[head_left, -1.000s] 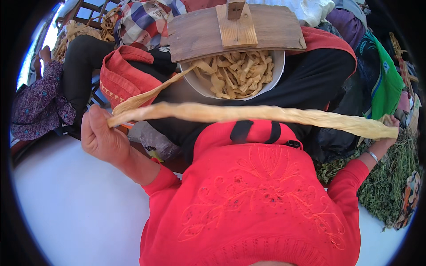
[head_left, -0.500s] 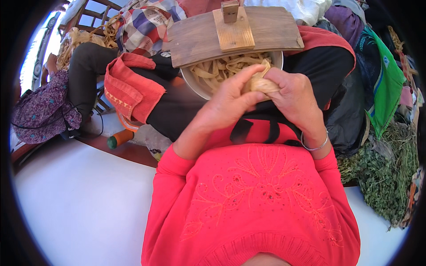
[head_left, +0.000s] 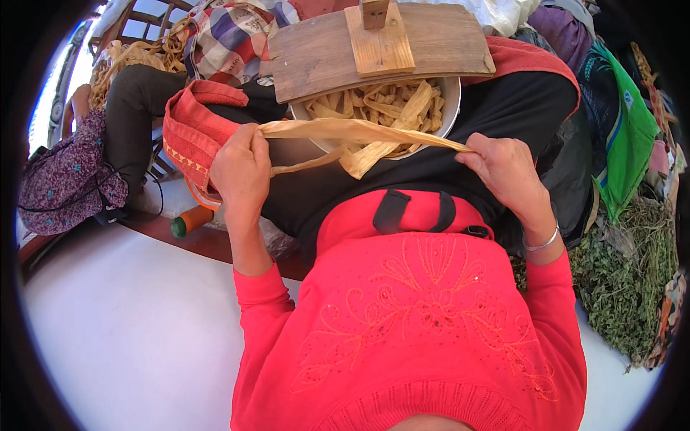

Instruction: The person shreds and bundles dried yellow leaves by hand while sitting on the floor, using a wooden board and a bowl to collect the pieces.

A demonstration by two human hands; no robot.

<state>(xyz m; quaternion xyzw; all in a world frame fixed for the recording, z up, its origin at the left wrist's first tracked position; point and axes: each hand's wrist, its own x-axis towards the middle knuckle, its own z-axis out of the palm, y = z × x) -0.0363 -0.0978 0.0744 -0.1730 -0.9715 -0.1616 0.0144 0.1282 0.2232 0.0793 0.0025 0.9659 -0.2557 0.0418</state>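
Observation:
A long, flat tan husk-like strip (head_left: 338, 129) stretches almost level between my hands. My left hand (head_left: 241, 165) is closed round one end, with a thinner tail hanging beside it. At the other end, my right hand (head_left: 503, 167) pinches the strip between thumb and fingers. Just beyond lies a pale metal basin (head_left: 452, 108) on my lap, holding several similar strips (head_left: 352, 106). One wider strip (head_left: 392, 136) hangs over its near rim, partly behind the stretched one. A wooden board (head_left: 309, 61) with a nailed block (head_left: 374, 14) covers the basin's far part.
A red towel (head_left: 194, 129) drapes over my left knee, near an orange bottle-like thing with a green end (head_left: 190, 221). Dried green plants (head_left: 625, 280) and a green cloth (head_left: 632, 144) lie at the right. Another person's patterned sleeve (head_left: 72, 169) shows at far left.
My hands have moved apart, left and right, from close together over the basin. The bunched tan strip between them is now drawn out long. A wider strip now hangs over the basin's near rim.

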